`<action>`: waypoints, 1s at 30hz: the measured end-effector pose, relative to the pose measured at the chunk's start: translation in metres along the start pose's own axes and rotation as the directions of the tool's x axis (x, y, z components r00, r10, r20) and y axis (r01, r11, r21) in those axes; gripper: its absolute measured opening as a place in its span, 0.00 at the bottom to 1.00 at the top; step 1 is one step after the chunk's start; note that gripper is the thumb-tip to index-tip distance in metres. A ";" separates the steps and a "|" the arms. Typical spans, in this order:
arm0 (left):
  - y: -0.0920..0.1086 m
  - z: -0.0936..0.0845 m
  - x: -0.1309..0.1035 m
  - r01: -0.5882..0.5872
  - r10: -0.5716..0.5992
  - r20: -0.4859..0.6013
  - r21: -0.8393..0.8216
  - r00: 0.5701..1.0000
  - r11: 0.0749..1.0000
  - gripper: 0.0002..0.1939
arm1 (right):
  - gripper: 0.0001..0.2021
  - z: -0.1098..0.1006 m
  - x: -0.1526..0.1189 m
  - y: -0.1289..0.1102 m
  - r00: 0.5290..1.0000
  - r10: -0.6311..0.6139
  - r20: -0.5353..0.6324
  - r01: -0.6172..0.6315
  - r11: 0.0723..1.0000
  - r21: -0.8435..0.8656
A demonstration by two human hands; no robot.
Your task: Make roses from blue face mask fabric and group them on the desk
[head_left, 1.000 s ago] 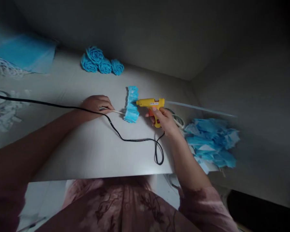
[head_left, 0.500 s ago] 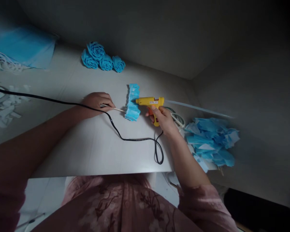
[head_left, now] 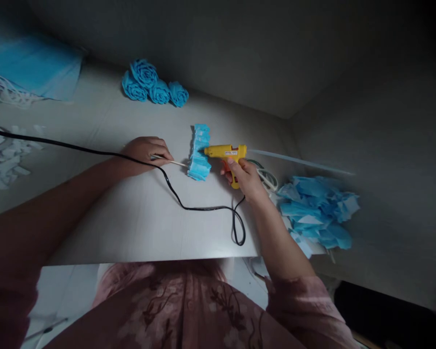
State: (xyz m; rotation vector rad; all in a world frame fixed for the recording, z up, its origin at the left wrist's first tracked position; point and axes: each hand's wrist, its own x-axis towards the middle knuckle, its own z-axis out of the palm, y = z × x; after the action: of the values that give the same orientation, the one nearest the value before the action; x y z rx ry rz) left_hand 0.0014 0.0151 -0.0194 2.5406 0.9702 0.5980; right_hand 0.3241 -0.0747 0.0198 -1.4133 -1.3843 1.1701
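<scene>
My left hand (head_left: pixel 148 151) is closed around a thin wooden stick (head_left: pixel 178 164), whose far end meets a pleated light-blue strip (head_left: pixel 200 152) lying on the table. Wrapped round the handle of a yellow glue gun (head_left: pixel 223 151), my right hand (head_left: pixel 245 177) has a finger at the orange trigger. The gun's nozzle points left and touches or nearly touches the middle of the strip. A long translucent glue stick (head_left: pixel 301 161) sticks out of the gun's back. Its black cord (head_left: pixel 207 209) loops over the table and passes across my left wrist.
Several blue rosettes (head_left: pixel 145 75) sit at the table's back edge. Blue sheets (head_left: pixel 36 65) with white loops lie far left, above white scraps (head_left: pixel 7 160). White-handled scissors (head_left: pixel 269 179) rest behind my right hand, beside a crumpled blue pile (head_left: pixel 316 208). Walls stand behind and right.
The view has shifted very slightly. Both hands, the glue gun and the pleated strip keep nearly the same places.
</scene>
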 end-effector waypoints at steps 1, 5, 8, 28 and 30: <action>0.001 -0.001 0.000 0.003 -0.003 0.003 -0.001 1.000 1.000 0.19 | 0.31 0.000 0.000 0.000 1.000 -0.003 0.000 0.003 1.000 -0.001; 0.005 -0.004 0.000 0.008 -0.008 0.011 -0.008 1.000 1.000 0.18 | 0.31 -0.001 0.000 0.001 1.000 -0.010 -0.002 0.010 1.000 0.000; 0.004 -0.003 0.000 0.009 -0.009 0.005 -0.012 1.000 1.000 0.19 | 0.32 -0.002 0.000 -0.002 1.000 -0.003 -0.017 0.003 1.000 -0.006; -0.008 0.001 -0.001 -0.012 0.012 0.015 0.006 1.000 1.000 0.20 | 0.32 -0.015 -0.004 -0.013 1.000 0.016 -0.003 -0.017 0.991 -0.131; -0.007 0.001 -0.001 -0.013 0.013 0.009 0.005 1.000 1.000 0.20 | 0.32 -0.016 -0.005 -0.013 1.000 0.016 -0.007 -0.017 0.990 -0.140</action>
State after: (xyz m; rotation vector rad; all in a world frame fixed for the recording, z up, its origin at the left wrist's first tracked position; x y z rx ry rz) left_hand -0.0027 0.0191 -0.0242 2.5540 0.9543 0.5882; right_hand 0.3365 -0.0777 0.0369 -1.5278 -1.4779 1.0963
